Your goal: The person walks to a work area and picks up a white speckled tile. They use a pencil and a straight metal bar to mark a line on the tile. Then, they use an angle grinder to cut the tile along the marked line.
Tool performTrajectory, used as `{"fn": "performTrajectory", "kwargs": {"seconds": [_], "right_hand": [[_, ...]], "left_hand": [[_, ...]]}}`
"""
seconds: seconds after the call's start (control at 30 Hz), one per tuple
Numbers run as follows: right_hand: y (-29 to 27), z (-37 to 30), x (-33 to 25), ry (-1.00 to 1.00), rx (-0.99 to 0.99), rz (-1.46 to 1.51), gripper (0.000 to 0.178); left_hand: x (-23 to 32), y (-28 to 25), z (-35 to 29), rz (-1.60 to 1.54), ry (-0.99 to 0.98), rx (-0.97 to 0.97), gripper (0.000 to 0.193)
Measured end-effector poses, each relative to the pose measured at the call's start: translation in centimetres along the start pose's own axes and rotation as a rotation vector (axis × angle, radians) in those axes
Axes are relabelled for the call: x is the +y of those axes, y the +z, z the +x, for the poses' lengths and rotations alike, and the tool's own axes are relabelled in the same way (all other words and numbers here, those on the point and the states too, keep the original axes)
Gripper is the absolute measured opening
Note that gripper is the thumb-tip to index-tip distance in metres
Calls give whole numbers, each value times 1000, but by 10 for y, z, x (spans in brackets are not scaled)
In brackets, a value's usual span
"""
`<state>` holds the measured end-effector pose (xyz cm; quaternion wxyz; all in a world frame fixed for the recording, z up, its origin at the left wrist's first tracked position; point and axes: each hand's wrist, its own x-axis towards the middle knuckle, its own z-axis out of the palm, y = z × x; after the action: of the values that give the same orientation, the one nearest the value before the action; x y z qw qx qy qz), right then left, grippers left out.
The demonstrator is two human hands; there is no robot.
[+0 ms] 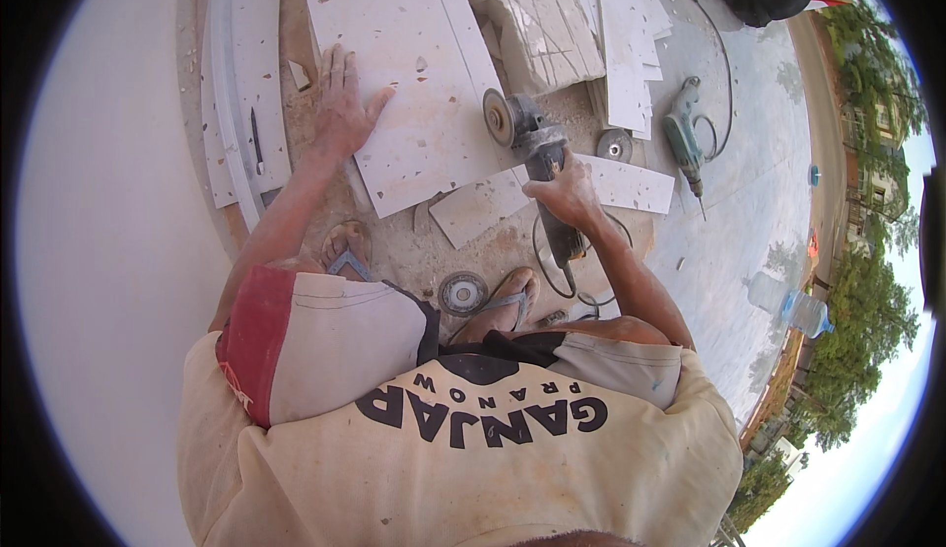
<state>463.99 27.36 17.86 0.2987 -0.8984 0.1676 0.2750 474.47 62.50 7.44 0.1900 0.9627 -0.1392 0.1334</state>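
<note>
Nearest the camera is the person's cream T-shirt (pixel 345 488) with dark lettering, above bent knees.

From the left, a long pale strip (pixel 225 84) lies beside a narrow speckled panel (pixel 268 54), with a dark pen-like tool (pixel 257 141) resting there. Next, the left hand (pixel 343 103) lies flat on the near left part of a speckled white slab (pixel 414 74), fingers extended close together and thumb spread wide, gripping nothing. The slab lies in front of the feet, running away from the person. Below its near end, a loose disc (pixel 463 294) sits on the ground between the feet, and a speckled offcut (pixel 480 207) lies just beyond it.

At the slab's right edge is the angle grinder (pixel 547 153), the fingers of the right hand (pixel 570 192) wrapped around its body. Whether its disc touches the slab or spins, I cannot tell.

The step in hand looks like steadying the slab for grinding or cutting along that edge; the next move would call for firm left-palm pressure and a controlled wheel angle, with the power cord kept clear.

Further right are a second loose disc (pixel 614 146), a corded drill (pixel 683 133) and a clear plastic bottle (pixel 806 312).
</note>
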Motion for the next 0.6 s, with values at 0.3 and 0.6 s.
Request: {"fn": "performTrajectory", "kwargs": {"seconds": [0.3,0.6], "right_hand": [[4,6,-1,-52,79,49,84],[-1,11,-10,-67,73,45,77]], "left_hand": [[-1,1,-1,2,-16,-14,85],[-1,0,-1,-13,-38,-48,88]]}}
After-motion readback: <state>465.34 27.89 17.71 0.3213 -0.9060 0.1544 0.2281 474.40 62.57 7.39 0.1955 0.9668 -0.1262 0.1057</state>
